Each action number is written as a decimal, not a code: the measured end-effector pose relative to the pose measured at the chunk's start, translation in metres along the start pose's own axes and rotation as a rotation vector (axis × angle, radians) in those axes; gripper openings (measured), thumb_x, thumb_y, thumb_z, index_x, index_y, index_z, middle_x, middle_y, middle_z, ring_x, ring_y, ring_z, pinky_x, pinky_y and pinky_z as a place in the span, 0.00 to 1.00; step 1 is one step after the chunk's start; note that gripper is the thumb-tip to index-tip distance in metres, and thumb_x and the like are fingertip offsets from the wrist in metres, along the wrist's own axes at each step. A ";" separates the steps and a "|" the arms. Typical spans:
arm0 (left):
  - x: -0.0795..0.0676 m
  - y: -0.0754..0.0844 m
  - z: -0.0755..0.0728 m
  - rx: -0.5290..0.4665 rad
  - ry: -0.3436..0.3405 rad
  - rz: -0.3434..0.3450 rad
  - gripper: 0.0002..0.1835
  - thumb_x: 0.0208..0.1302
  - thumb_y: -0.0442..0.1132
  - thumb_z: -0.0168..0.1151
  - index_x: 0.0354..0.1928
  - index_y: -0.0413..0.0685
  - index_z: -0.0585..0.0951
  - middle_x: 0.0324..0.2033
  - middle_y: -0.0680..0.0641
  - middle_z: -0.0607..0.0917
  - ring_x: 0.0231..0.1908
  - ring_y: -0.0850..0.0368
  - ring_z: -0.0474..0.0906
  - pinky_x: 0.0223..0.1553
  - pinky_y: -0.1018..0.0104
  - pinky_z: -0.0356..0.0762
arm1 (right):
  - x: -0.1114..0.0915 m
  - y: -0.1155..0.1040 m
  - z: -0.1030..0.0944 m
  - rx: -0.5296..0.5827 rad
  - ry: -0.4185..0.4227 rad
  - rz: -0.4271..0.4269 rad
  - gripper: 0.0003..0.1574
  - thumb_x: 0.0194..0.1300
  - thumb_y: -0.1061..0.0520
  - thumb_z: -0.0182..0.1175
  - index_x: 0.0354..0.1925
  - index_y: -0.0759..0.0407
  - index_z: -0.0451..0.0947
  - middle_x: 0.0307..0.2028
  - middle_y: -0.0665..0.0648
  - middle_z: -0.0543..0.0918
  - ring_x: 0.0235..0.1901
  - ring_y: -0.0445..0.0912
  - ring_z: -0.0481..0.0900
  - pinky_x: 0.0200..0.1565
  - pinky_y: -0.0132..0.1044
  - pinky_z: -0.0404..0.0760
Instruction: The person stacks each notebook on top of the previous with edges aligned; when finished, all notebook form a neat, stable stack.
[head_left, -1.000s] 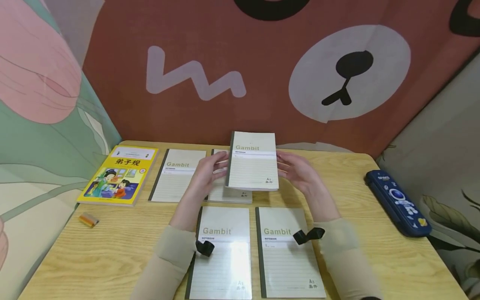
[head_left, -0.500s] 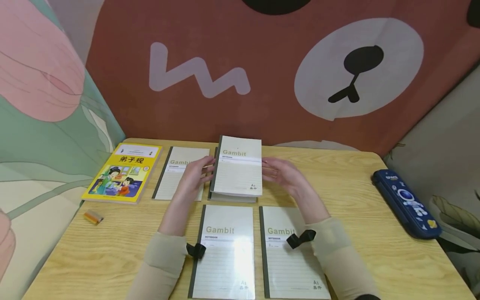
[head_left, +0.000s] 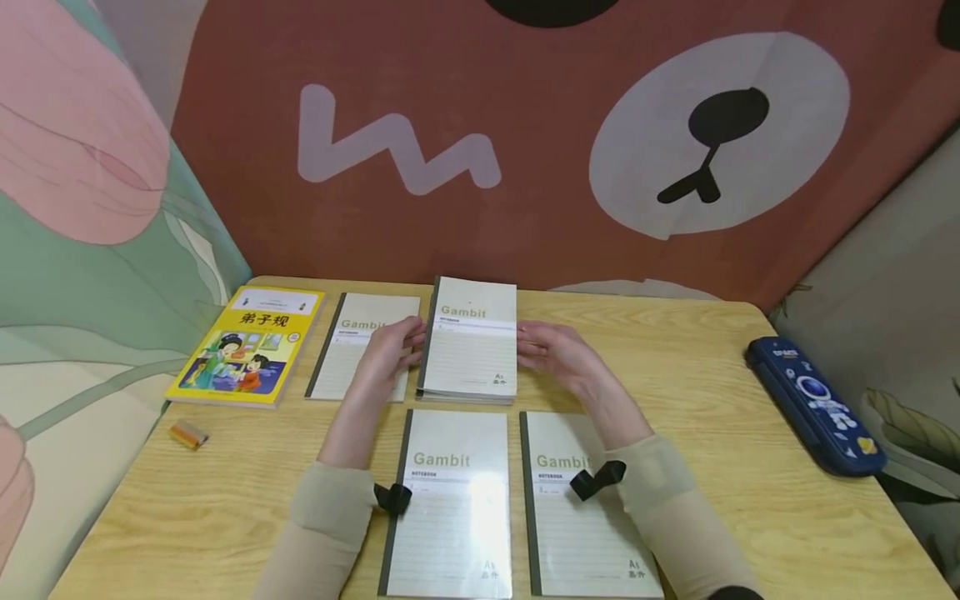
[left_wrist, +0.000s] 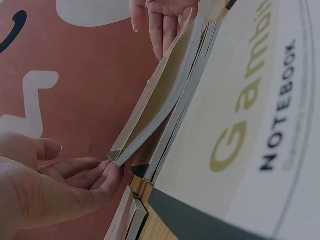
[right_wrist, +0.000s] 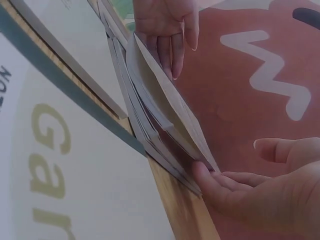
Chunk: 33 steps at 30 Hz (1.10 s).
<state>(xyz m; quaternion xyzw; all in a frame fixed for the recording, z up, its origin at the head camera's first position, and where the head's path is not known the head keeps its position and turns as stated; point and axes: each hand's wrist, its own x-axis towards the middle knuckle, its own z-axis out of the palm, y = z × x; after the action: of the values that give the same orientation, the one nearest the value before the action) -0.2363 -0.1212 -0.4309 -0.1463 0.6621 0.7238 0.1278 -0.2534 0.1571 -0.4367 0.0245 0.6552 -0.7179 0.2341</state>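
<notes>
In the head view, a grey-white Gambit notebook (head_left: 474, 346) with a dark spine lies over another notebook at the table's back middle. My left hand (head_left: 387, 354) touches its spine side with the fingertips. On the opposite edge rest the fingers of my right hand (head_left: 558, 354). From the left wrist, the upper notebook (left_wrist: 165, 95) looks tilted, its cover slightly lifted, with a gap above the one beneath (left_wrist: 187, 97). Both thumbs stand away from the covers. The right wrist view shows the fingers under the upper notebook's (right_wrist: 175, 105) edge.
Two more Gambit notebooks lie in front, one left (head_left: 447, 533) and one right (head_left: 577, 542). Another notebook (head_left: 341, 358) lies left of the stack, beside a yellow picture book (head_left: 247, 346). A small orange object (head_left: 188, 434) sits at left, a blue pencil case (head_left: 813, 408) at far right.
Both hands have carried the notebook left and lowered it over the back middle notebook, which it now almost covers. The head view has shifted slightly.
</notes>
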 end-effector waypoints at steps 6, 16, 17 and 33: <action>0.003 -0.002 0.002 0.044 0.020 -0.007 0.27 0.80 0.44 0.48 0.73 0.36 0.69 0.66 0.38 0.77 0.66 0.49 0.74 0.70 0.60 0.75 | 0.001 0.003 0.003 -0.032 0.009 0.008 0.32 0.82 0.57 0.47 0.76 0.70 0.59 0.74 0.70 0.68 0.73 0.58 0.69 0.73 0.49 0.74; 0.006 -0.003 0.002 0.089 0.049 -0.027 0.27 0.79 0.45 0.49 0.72 0.37 0.70 0.65 0.39 0.78 0.64 0.51 0.76 0.69 0.62 0.77 | -0.001 0.001 0.009 -0.004 0.023 0.016 0.35 0.82 0.56 0.46 0.78 0.70 0.54 0.75 0.72 0.65 0.75 0.61 0.66 0.76 0.54 0.68; 0.006 -0.003 0.002 0.102 0.054 -0.031 0.27 0.79 0.46 0.48 0.71 0.37 0.71 0.65 0.39 0.78 0.63 0.51 0.76 0.68 0.62 0.77 | -0.001 0.001 0.009 -0.005 0.023 0.016 0.35 0.82 0.56 0.47 0.78 0.70 0.54 0.75 0.72 0.65 0.75 0.61 0.67 0.76 0.54 0.68; 0.002 -0.002 0.003 0.224 0.061 -0.046 0.27 0.80 0.50 0.46 0.66 0.36 0.76 0.61 0.40 0.78 0.59 0.51 0.75 0.68 0.60 0.77 | -0.002 -0.001 0.010 -0.036 0.027 0.007 0.36 0.82 0.55 0.47 0.78 0.71 0.54 0.73 0.73 0.67 0.71 0.58 0.71 0.75 0.53 0.69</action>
<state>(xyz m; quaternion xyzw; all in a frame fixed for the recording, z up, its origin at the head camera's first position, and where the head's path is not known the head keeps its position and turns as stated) -0.2373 -0.1178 -0.4331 -0.1684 0.7389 0.6373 0.1395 -0.2490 0.1482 -0.4340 0.0322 0.6710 -0.7048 0.2280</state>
